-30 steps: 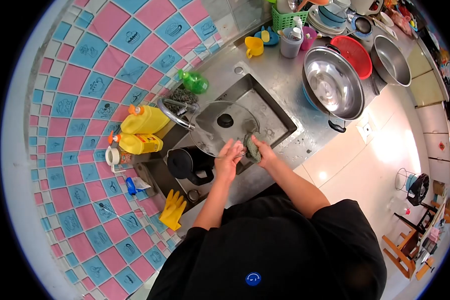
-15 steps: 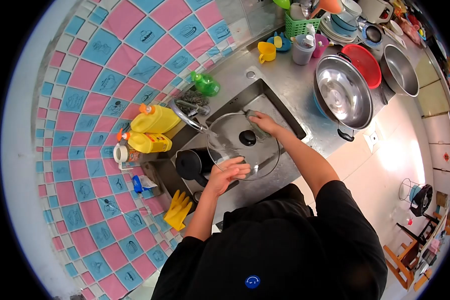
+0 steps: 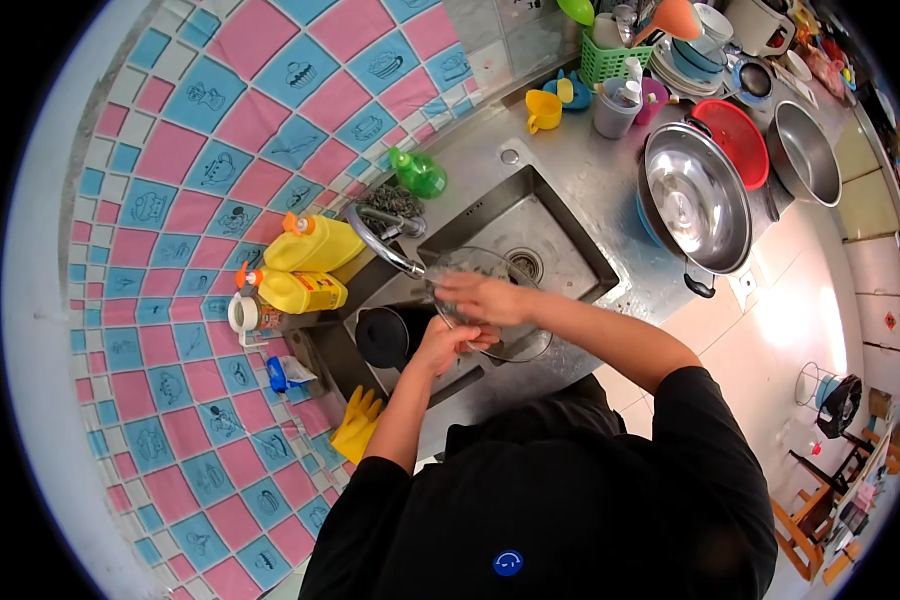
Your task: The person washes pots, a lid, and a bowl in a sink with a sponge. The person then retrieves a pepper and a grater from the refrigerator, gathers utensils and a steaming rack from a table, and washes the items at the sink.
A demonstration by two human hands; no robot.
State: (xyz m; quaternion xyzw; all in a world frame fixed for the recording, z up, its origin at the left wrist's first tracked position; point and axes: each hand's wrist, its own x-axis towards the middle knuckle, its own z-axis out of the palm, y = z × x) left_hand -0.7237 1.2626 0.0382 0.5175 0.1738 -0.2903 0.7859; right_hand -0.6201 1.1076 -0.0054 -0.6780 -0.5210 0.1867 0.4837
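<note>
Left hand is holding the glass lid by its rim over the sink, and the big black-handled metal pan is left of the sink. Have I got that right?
Not quite: the big black-handled metal pan is right of the sink, as the head view shows. The left hand is indeed holding the glass lid by its rim over the sink.

"What covers the wall (image 3: 252, 117) on the left of the frame?"

"Large pink and blue checks set on the diagonal, with smaller squares among them, some white. Many blue ones carry line drawings (image 3: 300, 73). Near the top centre, plainer grey tiles (image 3: 532, 47) take over."

"And the floor (image 3: 685, 335)?"

"Pale and glossy, right of centre, with a strong white glare (image 3: 788, 298)."

"What about furniture?"

"Light cupboard doors (image 3: 873, 263) near the right edge, one bearing a small red diamond (image 3: 890, 321). Wooden furniture (image 3: 797, 540) at lower right."
</note>
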